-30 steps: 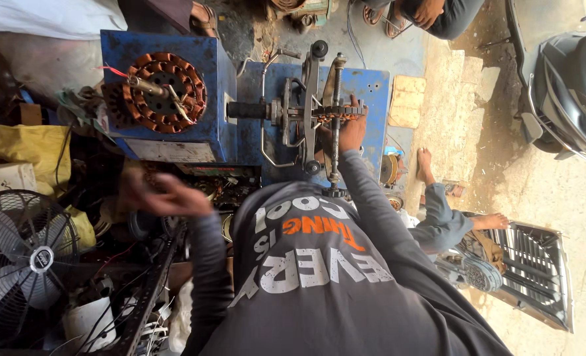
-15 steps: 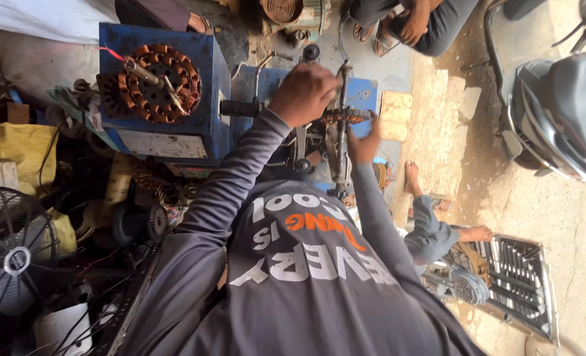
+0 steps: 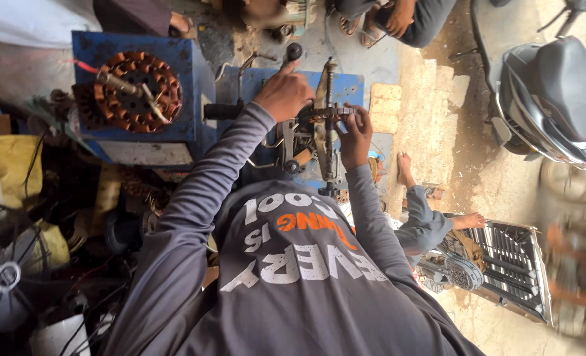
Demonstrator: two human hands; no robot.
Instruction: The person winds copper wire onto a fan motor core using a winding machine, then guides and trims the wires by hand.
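Left hand (image 3: pixel 283 94): fingers curled on black-knobbed metal crank handle (image 3: pixel 294 53), grip closed.
Right hand (image 3: pixel 354 135): fingers pinched around upright grey metal winding spindle frame (image 3: pixel 327 125).
Frame position: stood at right edge of blue metal machine base (image 3: pixel 194 72).
Stator: round copper-wound motor stator (image 3: pixel 133 91) sat on base, left, well apart.
Room: tight; grey scooter (image 3: pixel 556 99) right, cluttered fan (image 3: pixel 6 277) lower left.

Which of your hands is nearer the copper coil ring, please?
Left. The left hand is to the right of the coil ring, by the metal frame; the right hand is farther right.
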